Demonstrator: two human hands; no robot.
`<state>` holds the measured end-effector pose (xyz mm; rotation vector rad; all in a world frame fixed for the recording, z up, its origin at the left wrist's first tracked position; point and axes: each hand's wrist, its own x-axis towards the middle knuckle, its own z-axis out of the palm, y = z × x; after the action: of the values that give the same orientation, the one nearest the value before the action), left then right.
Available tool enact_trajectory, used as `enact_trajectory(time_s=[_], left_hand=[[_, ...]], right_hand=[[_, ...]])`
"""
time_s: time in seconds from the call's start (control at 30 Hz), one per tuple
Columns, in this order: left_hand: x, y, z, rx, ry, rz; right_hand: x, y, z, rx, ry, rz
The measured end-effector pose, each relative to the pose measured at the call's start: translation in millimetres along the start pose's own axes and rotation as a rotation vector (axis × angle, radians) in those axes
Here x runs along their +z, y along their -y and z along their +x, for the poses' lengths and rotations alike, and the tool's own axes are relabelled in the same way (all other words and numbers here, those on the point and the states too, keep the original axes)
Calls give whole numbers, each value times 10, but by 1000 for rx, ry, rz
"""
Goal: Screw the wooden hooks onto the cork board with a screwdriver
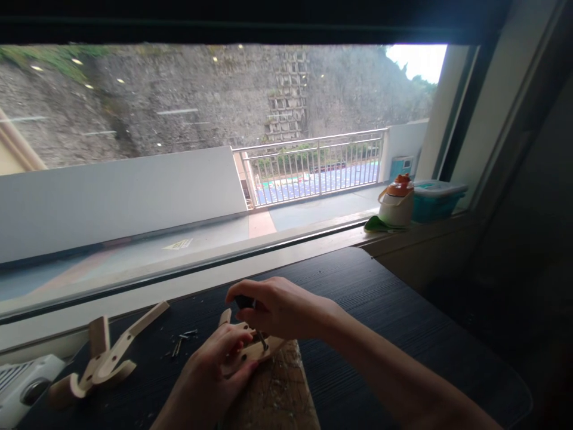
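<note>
My left hand (219, 364) grips a small pale wooden piece with holes (250, 352), pressing it onto a scuffed wooden board (280, 394) on the dark table. My right hand (280, 307) is closed round a dark-handled screwdriver (246, 301); its metal tip (261, 340) points down into the wooden piece. Several loose screws (181, 341) lie just left of the hands.
A partly built wooden frame of slats (107, 355) lies at the left on the dark table (380, 310). A white device (22, 385) sits at the bottom-left corner. On the window sill at the right stand a white jug with an orange lid (396, 203) and a teal box (436, 200).
</note>
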<state>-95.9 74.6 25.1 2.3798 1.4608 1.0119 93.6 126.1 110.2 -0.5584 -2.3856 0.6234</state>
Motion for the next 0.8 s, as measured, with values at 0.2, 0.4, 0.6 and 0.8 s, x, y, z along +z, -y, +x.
enact_trajectory(time_s=[0.2, 0.4, 0.6, 0.8], left_hand=[[-15, -7, 18, 5, 20, 5], [-17, -14, 10, 14, 23, 19], [-20, 2, 15, 20, 26, 30], [-16, 7, 8, -12, 22, 28]], right_hand=[[21, -1, 19, 44, -35, -3], [-23, 14, -3, 69, -8, -4], [4, -27, 12, 101, -30, -2], [-1, 10, 4, 79, -39, 10]])
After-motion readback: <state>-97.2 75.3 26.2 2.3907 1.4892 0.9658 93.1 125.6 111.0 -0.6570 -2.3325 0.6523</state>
